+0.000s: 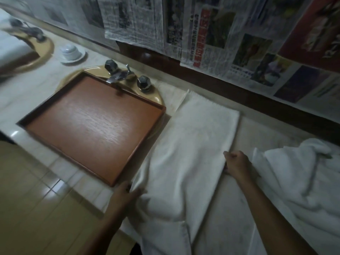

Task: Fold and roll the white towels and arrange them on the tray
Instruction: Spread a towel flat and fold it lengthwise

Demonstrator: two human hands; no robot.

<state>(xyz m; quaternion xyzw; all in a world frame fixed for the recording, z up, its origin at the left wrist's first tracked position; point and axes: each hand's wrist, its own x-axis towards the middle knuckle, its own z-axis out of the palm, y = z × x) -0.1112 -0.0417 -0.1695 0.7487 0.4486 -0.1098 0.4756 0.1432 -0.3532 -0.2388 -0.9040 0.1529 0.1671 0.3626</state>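
Grip is two-handed. The right hand (237,164) curls its fingers round the right long edge of a long white terry towel (198,137). The left hand (128,193) pinches the opposite edge, nearer the body, just beside the near corner of a rectangular brown wooden tray (95,126).

The towel lies on the pale stone counter (16,100) as a narrow lengthwise strip. It runs from the wall side down over the counter's front edge. Its far half is flat; the part between the hands is rumpled and slack. The tray sits over a tan oval basin (156,97), under the chrome tap (119,75), and holds no rolled towel yet. To the right lies a heap of crumpled white towels (298,172), unfolded.

This looks like the folding step on the first towel, so the task is barely begun. The next move probably calls for drawing out the slack and squaring the long edges. Only then could a roll started from one end stay even.
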